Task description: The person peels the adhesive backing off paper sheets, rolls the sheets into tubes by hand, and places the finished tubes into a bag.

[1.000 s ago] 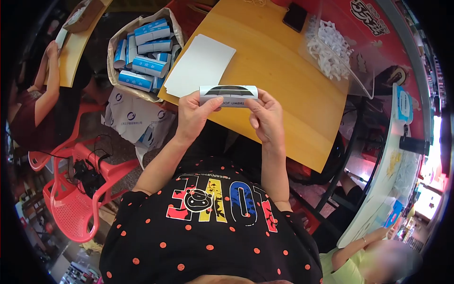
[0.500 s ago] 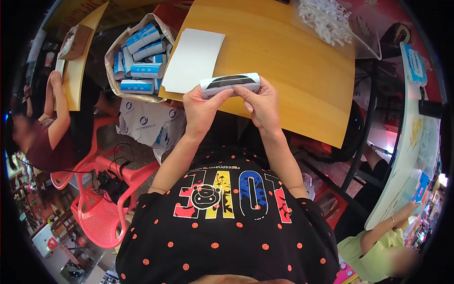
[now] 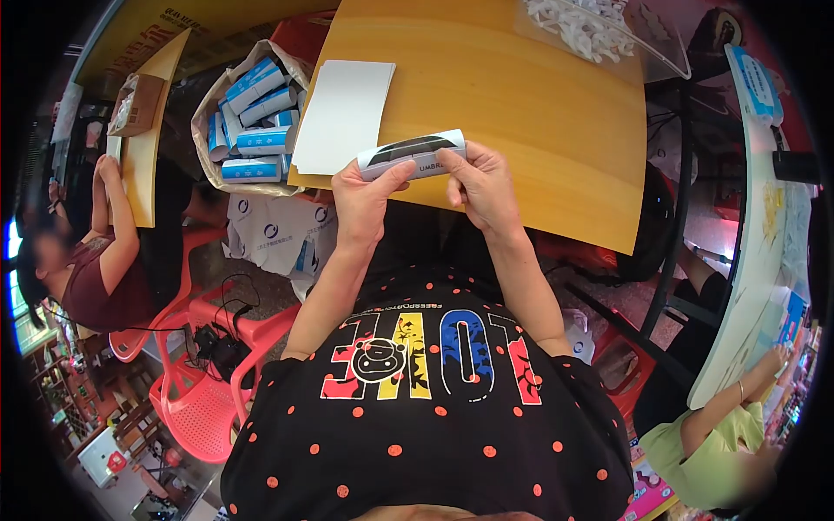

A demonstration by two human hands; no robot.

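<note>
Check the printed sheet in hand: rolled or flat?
Rolled: the printed sheet curves round like a tube between left hand and right hand. Fastened or not: cannot tell.

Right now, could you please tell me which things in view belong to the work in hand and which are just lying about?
Likely the work: held printed roll, white sheets, blue-and-white rolls.
Probably lying about: red chair, black corded items on it.
</note>
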